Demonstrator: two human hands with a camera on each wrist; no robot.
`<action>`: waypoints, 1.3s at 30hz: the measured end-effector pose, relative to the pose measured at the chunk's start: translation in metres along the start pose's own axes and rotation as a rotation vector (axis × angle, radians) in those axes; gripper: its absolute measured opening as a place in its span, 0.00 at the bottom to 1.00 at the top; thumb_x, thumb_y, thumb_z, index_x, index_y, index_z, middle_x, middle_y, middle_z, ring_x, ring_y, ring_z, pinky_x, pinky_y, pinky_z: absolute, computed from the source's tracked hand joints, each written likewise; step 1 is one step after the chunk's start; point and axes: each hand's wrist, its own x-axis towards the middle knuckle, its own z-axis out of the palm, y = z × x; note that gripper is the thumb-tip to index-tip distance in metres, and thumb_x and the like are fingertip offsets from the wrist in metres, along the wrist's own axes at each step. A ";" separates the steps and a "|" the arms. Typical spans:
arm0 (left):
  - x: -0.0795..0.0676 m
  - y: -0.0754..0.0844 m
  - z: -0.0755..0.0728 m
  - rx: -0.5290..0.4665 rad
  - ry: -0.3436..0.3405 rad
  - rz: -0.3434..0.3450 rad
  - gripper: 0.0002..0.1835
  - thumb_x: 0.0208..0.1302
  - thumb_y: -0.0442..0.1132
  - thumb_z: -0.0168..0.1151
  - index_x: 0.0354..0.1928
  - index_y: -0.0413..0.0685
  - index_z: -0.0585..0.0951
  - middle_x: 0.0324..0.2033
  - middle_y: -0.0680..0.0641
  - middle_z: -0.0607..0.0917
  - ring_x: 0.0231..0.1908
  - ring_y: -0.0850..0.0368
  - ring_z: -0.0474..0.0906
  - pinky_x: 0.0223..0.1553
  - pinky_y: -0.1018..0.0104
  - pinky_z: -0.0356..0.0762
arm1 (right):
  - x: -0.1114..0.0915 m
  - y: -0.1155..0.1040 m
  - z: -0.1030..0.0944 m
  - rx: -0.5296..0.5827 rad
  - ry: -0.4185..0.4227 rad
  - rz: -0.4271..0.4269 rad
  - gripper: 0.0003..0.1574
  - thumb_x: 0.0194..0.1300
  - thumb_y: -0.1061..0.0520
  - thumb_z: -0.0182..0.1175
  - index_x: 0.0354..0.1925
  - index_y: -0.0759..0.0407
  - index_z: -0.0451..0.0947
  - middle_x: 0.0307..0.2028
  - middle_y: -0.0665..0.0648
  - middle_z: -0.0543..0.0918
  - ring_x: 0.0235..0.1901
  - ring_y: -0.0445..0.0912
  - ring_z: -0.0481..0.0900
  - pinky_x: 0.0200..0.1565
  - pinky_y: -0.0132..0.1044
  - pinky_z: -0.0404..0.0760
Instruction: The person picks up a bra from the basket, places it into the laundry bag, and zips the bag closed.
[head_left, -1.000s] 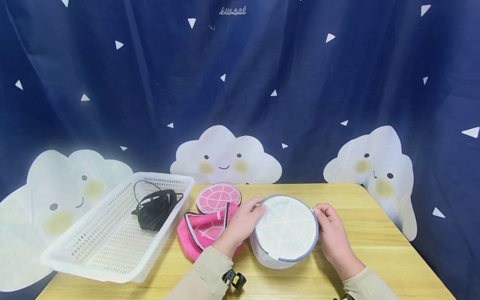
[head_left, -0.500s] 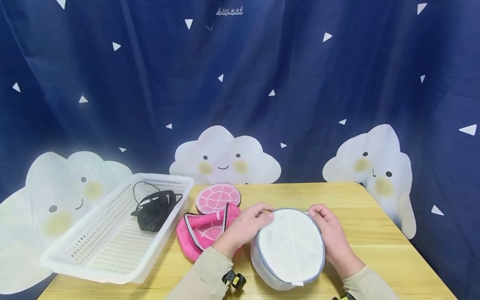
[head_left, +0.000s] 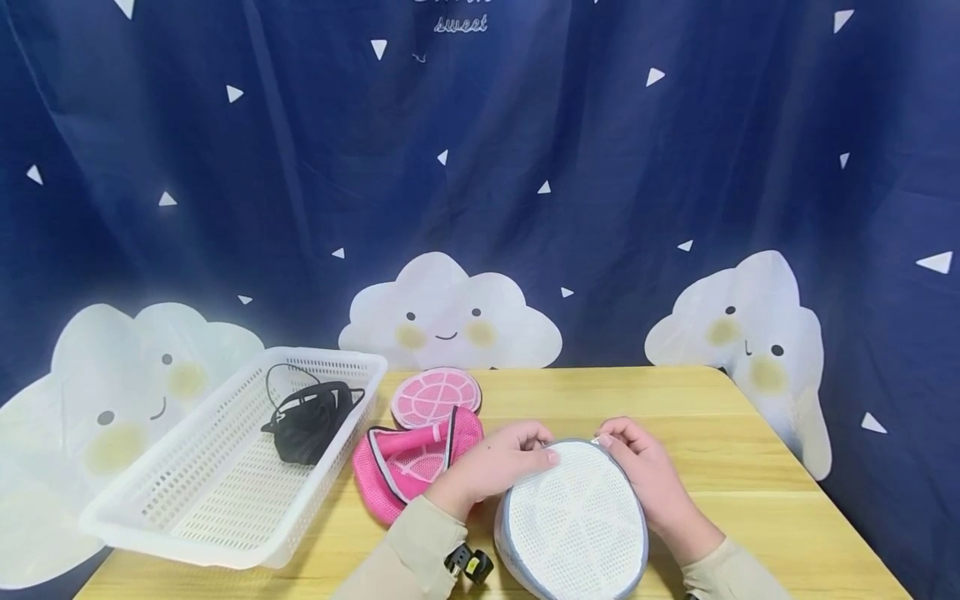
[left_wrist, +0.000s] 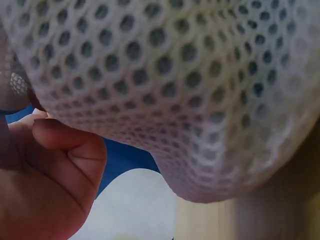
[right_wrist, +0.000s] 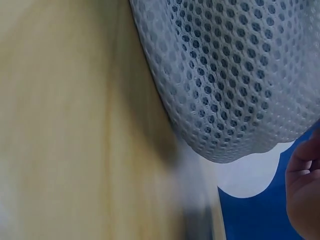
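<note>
A round white mesh laundry bag (head_left: 577, 521) with grey-blue piping stands near the front of the table, tilted toward me. My left hand (head_left: 504, 460) pinches its far left rim, thumb over the top. At the far edge, my right hand (head_left: 647, 477) pinches a small pale tab at the rim, apparently the zipper pull. Close up in the left wrist view, the bag's mesh wall (left_wrist: 165, 90) fills the picture above the curled left fingers. The right wrist view shows the mesh side (right_wrist: 230, 80) over the wood, with part of the right hand (right_wrist: 304, 185) beside it.
Left of the bag lies an open pink mesh laundry bag (head_left: 375, 475), and behind it a round pink mesh piece (head_left: 435, 397). A long white plastic basket (head_left: 187, 546) at the left holds a black bra-like garment (head_left: 311, 425). A dark blue curtain (head_left: 480, 167) hangs behind the wooden table (head_left: 720, 467).
The white mesh bag has turned and tipped, its round top coming nearer to me. My right hand has moved from its right side to the far rim; the left hand has shifted slightly right.
</note>
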 end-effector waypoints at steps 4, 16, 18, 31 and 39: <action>-0.001 0.003 0.002 0.035 -0.048 -0.012 0.08 0.71 0.47 0.62 0.47 0.57 0.85 0.34 0.57 0.83 0.37 0.62 0.79 0.43 0.65 0.78 | -0.001 -0.001 0.002 0.009 -0.054 -0.020 0.15 0.77 0.56 0.55 0.46 0.70 0.73 0.32 0.56 0.78 0.29 0.44 0.78 0.30 0.35 0.80; -0.002 0.003 0.005 0.077 -0.032 -0.086 0.11 0.76 0.52 0.54 0.40 0.60 0.83 0.31 0.56 0.81 0.35 0.61 0.78 0.41 0.63 0.75 | -0.001 0.003 0.002 0.075 -0.124 -0.004 0.15 0.78 0.56 0.53 0.45 0.71 0.71 0.33 0.55 0.79 0.29 0.43 0.79 0.31 0.36 0.82; -0.002 0.002 0.005 0.070 -0.021 -0.084 0.11 0.77 0.51 0.53 0.41 0.59 0.83 0.31 0.56 0.81 0.35 0.60 0.77 0.41 0.63 0.75 | -0.001 0.003 0.002 0.071 -0.118 -0.009 0.15 0.78 0.56 0.53 0.45 0.71 0.71 0.33 0.56 0.79 0.30 0.43 0.79 0.31 0.36 0.82; 0.000 -0.003 0.002 0.052 0.044 -0.061 0.12 0.77 0.50 0.52 0.39 0.56 0.83 0.30 0.54 0.81 0.35 0.60 0.77 0.43 0.62 0.75 | -0.003 -0.002 0.005 0.052 -0.046 -0.065 0.14 0.79 0.57 0.52 0.43 0.70 0.71 0.32 0.55 0.79 0.29 0.43 0.79 0.30 0.36 0.80; 0.000 0.001 -0.003 0.069 0.114 -0.071 0.12 0.77 0.50 0.53 0.40 0.57 0.83 0.33 0.55 0.81 0.40 0.59 0.77 0.50 0.57 0.74 | -0.001 0.002 0.002 0.064 -0.004 -0.046 0.15 0.79 0.55 0.52 0.42 0.69 0.71 0.34 0.54 0.80 0.31 0.43 0.78 0.33 0.35 0.80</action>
